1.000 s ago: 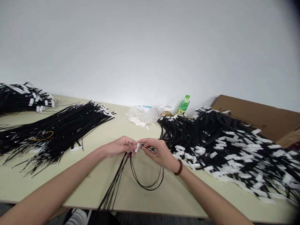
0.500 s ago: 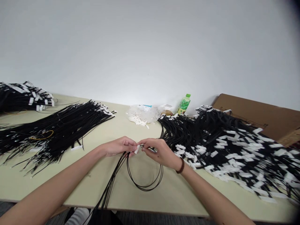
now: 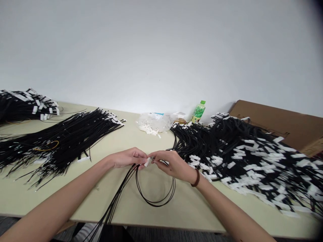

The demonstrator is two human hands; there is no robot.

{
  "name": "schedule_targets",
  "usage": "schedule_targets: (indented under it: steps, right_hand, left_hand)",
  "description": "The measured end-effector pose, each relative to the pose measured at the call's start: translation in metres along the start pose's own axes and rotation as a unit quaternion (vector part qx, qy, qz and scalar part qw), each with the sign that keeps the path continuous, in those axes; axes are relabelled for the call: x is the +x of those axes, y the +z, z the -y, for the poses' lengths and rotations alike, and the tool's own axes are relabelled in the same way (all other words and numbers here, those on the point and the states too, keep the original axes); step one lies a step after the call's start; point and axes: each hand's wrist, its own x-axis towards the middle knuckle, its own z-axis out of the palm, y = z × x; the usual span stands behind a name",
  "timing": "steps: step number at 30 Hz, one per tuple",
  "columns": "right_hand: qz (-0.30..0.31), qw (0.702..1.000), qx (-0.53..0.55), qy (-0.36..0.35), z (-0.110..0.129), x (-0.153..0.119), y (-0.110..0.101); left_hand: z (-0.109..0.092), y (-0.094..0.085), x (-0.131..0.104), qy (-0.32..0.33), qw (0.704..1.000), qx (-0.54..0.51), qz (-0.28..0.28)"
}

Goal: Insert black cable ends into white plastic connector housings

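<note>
Over a pale table, the left hand pinches a small white block and the right hand thin black wires beside it, some looping, others trailing past the edge.

Plain pale grey wall, softly lit, behind a cream-topped table; dark grey floor shows below.
</note>
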Motion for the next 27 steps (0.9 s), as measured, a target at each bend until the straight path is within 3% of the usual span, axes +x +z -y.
schedule_targets:
  steps: [27]
  right_hand:
    - [-0.02,1.0,-0.012,0.006,-0.0032,-0.0009,0.0067]
  left_hand:
    - [0.0022,-0.0003,0.0008,-0.001,1.0,-0.013,-0.02]
